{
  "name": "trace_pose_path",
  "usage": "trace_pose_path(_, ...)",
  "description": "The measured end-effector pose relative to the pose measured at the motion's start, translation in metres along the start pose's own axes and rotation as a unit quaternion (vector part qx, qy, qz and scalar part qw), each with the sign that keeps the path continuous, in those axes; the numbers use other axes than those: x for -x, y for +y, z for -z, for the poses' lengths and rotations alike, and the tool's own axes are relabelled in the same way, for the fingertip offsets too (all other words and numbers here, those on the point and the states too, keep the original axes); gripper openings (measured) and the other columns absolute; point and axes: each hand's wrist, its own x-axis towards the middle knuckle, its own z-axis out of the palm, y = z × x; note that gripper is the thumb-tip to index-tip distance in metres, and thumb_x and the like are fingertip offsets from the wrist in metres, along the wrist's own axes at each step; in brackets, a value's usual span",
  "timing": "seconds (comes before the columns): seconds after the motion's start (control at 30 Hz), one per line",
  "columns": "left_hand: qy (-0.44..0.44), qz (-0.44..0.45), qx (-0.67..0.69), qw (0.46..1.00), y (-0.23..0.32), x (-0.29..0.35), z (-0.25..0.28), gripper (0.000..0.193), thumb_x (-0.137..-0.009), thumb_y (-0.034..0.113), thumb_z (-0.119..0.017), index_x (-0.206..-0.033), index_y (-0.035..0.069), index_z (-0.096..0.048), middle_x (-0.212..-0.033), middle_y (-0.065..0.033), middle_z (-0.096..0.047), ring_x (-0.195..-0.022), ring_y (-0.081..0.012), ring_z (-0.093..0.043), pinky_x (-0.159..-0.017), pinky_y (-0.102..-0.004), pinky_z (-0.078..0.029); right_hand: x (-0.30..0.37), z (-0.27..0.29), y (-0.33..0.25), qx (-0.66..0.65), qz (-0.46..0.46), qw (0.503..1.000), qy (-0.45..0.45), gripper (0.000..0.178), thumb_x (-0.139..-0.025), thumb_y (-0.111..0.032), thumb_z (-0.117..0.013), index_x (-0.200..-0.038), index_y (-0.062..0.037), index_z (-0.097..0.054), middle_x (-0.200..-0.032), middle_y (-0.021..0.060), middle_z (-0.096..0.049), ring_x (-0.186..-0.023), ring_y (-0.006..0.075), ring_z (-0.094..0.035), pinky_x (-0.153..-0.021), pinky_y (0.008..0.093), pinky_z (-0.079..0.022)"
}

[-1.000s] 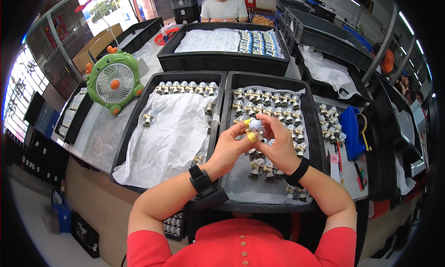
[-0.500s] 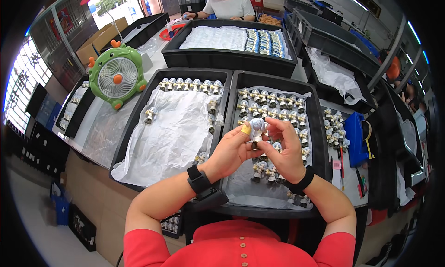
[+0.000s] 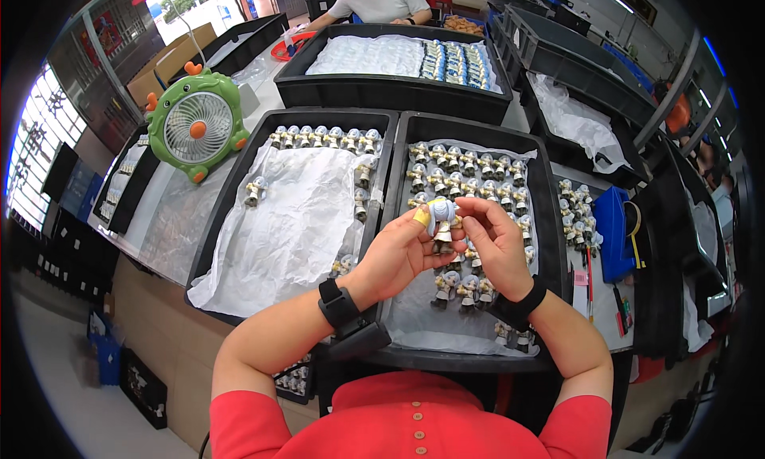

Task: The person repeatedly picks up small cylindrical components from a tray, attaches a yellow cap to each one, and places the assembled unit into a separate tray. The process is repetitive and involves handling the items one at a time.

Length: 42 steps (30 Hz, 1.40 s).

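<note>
A small figurine [image 3: 443,213] with pale blue-grey hair and a white outfit is held upright over the right-hand tray [image 3: 550,220]. My left hand [image 3: 398,256] grips it from the left, with a yellow wrap on the thumb. On its other side, the bent fingers of my right hand [image 3: 502,248] close on the figurine's edge; their exact contact is partly hidden. Beneath my hands, rows of similar figurines [image 3: 466,290] stand or lie on thin plastic in this tray. The left tray [image 3: 219,244] is lined with crumpled white paper [image 3: 295,220] and has figurines [image 3: 319,137] along its far and right sides.
A green fan [image 3: 198,128] stands left of the trays. Behind them is a large black tray [image 3: 382,91] of blue-and-white pieces, with a person in white [image 3: 378,5] beyond. On the right are loose figurines [image 3: 578,212], a blue bin [image 3: 613,236] and pens [image 3: 621,311].
The figurine has turned slightly and stands more upright, its legs showing more. My right fingers have shifted on it. Across the table, the person's arm has reached out to the left.
</note>
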Motion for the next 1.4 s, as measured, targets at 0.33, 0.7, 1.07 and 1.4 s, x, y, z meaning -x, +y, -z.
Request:
trace_pose_path(0.33,0.016,-0.005,0.011,1.0,0.0007,-0.0004,0.0012,0.035,-0.1,0.027,-0.03,-0.126,0.007,-0.042,-0.116,-0.0136,-0.055,-0.104,-0.0257,-0.058,-0.09,-0.0383,-0.047,0.002,-0.0014,-0.0013,0.006,-0.004,1.0,0.0,0.02,-0.091,-0.003,-0.05,-0.109,-0.0013,-0.058,-0.096,0.0044,-0.056,-0.085,0.011,-0.06,-0.075,0.0232,-0.047)
trace_pose_path(0.7,0.035,-0.007,0.008,0.999,0.002,0.0023,-0.0024,0.032,-0.1,0.022,-0.03,-0.125,0.005,-0.041,-0.12,-0.0123,-0.053,-0.104,-0.0262,-0.058,-0.092,-0.0414,-0.046,0.0025,-0.0019,0.0029,-0.006,-0.027,1.0,-0.003,0.02,-0.091,-0.006,-0.052,-0.11,-0.0006,-0.057,-0.095,0.0037,-0.059,-0.085,0.0089,-0.058,-0.075,0.0225,-0.047)
trace_pose_path(1.07,0.031,0.009,0.008,0.999,0.0033,0.0025,-0.0012,0.033,-0.101,0.024,-0.029,-0.125,0.005,-0.04,-0.118,-0.013,-0.053,-0.103,-0.0266,-0.058,-0.089,-0.039,-0.048,0.0023,-0.0014,0.0009,-0.031,-0.065,0.997,-0.021,0.022,-0.092,-0.007,-0.052,-0.112,0.0005,-0.057,-0.097,0.0041,-0.061,-0.086,0.008,-0.058,-0.076,0.0223,-0.047)
trace_pose_path(1.4,0.025,0.017,0.011,0.999,0.0026,0.0019,0.0005,0.033,-0.101,0.025,-0.03,-0.126,0.006,-0.039,-0.118,-0.0133,-0.052,-0.104,-0.0266,-0.058,-0.089,-0.039,-0.048,0.0028,-0.0008,0.0008,-0.032,-0.07,0.997,-0.031,0.023,-0.092,-0.007,-0.051,-0.113,0.0003,-0.057,-0.097,0.0039,-0.061,-0.086,0.0078,-0.058,-0.075,0.0218,-0.048)
